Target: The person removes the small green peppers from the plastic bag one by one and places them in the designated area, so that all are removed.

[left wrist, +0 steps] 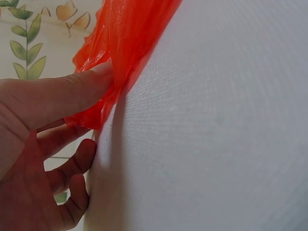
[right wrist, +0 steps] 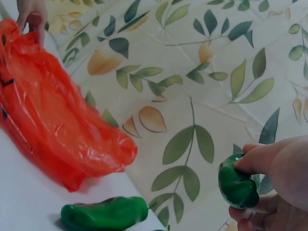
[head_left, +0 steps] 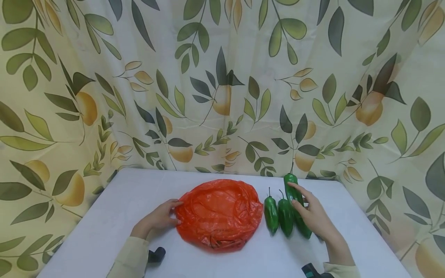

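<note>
A crumpled red plastic bag (head_left: 219,216) lies spread on the white table. My left hand (head_left: 161,216) pinches its left edge; in the left wrist view the thumb (left wrist: 91,89) presses the thin film against the fingers. To the right of the bag, my right hand (head_left: 311,212) holds a long glossy green pepper (head_left: 290,185) between thumb and fingers. The right wrist view shows that pepper (right wrist: 236,185) end-on. Two shorter green peppers (head_left: 270,214) (head_left: 286,217) lie side by side between the bag and this hand, their stems pointing away from me.
The white tabletop (head_left: 139,185) ends at a patterned curtain (head_left: 222,96) that rises behind it and on both sides. A black device (head_left: 157,255) sits by the left sleeve, and another (head_left: 310,271) is by the right wrist.
</note>
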{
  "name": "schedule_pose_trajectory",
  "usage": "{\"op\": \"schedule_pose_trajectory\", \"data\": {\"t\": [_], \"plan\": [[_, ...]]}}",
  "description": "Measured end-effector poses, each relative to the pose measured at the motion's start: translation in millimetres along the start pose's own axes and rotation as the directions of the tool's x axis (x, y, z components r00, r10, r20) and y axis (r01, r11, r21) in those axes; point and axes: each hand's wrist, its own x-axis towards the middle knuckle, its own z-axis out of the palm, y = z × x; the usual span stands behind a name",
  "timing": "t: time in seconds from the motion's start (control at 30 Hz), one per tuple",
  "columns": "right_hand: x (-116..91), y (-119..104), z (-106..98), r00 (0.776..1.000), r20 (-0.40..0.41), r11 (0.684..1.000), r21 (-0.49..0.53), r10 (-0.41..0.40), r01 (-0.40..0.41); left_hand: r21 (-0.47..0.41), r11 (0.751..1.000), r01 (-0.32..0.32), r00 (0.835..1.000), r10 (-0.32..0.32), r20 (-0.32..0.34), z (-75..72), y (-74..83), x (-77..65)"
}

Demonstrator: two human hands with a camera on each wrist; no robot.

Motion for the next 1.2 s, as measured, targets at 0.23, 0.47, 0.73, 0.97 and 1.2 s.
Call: {"op": "schedule_pose_trajectory", "data": {"t": [0.23,0.47,0.73,0.97,1.2], "plan": [[-2.2,12.2,-6.2,1.0,0.015,0.999,-0.033,0.018,-0.017,0.0,1.0,-0.012,1.0,0.012,-0.001,1.1,-0.7,0.9],[-5.1,25.4,-12.6,1.0,0.017,0.998,-0.058,0.02,-0.019,0.014,1.0,-0.015,1.0,0.015,-0.001,0.1,0.6,1.2],[-6.4,39.3,-18.4,1.0,-0.003,0.997,-0.077,0.014,-0.014,0.016,1.0,-0.024,1.0,0.024,0.004,0.2,2.0,2.2],[-8.5,50.8,-24.7,0.995,0.021,0.992,-0.092,0.094,-0.092,0.016,1.0,-0.027,1.0,0.027,0.008,-0.4,3.8,2.9],[-8.3,60.8,-27.7,0.994,0.025,0.991,-0.079,0.107,-0.105,0.012,1.0,-0.023,1.0,0.023,0.002,-1.4,4.7,-0.2]]}}
